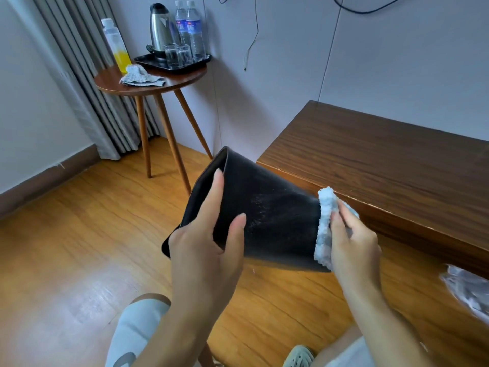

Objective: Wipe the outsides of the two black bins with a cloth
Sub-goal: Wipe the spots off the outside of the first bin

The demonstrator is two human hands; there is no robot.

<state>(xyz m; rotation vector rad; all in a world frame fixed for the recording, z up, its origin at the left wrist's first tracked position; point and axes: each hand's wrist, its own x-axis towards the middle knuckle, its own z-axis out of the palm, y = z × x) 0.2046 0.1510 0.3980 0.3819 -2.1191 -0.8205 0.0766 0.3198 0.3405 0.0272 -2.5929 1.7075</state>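
One black bin [270, 215] is held on its side in the air above the wooden floor, its open rim to the left and its base to the right. My left hand [209, 242] grips the rim, thumb on the outer wall and fingers over the edge. A light blue fluffy cloth [326, 223] is pressed against the bin's base end by my right hand [354, 242], whose fingers curl round it. Only this one black bin is in view.
A low wooden bench [397, 165] stands at the right against the wall. At the back left a round three-legged table [148, 83] carries a tray, kettle, glasses, two water bottles and a grey rag [140, 76]. Crumpled clear plastic [468, 290] lies at the right edge.
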